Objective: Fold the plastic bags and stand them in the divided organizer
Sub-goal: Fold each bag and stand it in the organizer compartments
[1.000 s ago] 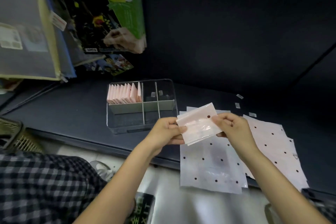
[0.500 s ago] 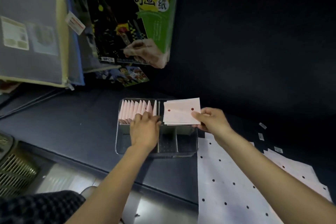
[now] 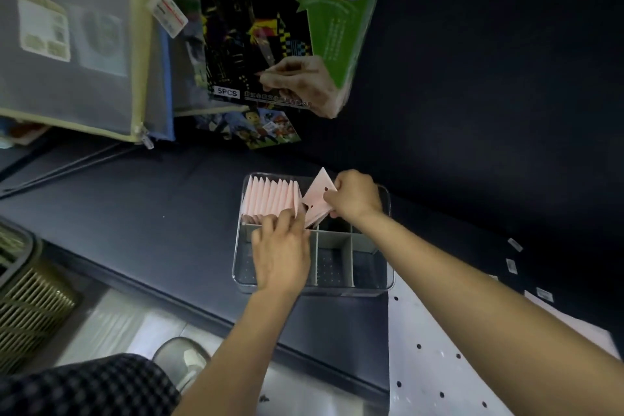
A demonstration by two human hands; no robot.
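1. Gripping a folded pale-pink plastic bag with dark dots, the right hand curls its fingers round the bag's right edge at about 12 o'clock of the organizer.
2. The bag is tilted, one corner pointing up, its lower end down inside the clear rectangular divided organizer, just at 3 o'clock of the row already there.
3. That row of folded pink bags stands upright in the back-left compartment, at 11 o'clock of the organizer.
4. The left hand holds nothing; its straight fingers press on the near ends of the row, at the row's 6 o'clock.
5. The organizer sits on a dark shelf; its grey dividers split it into compartments.
6. At 4 o'clock of the organizer lie flat white dotted sheets, overhanging the shelf edge.
7. At 12 o'clock leans a green and black scratch-paper pack; at 10 o'clock, grey mesh zip pouches.
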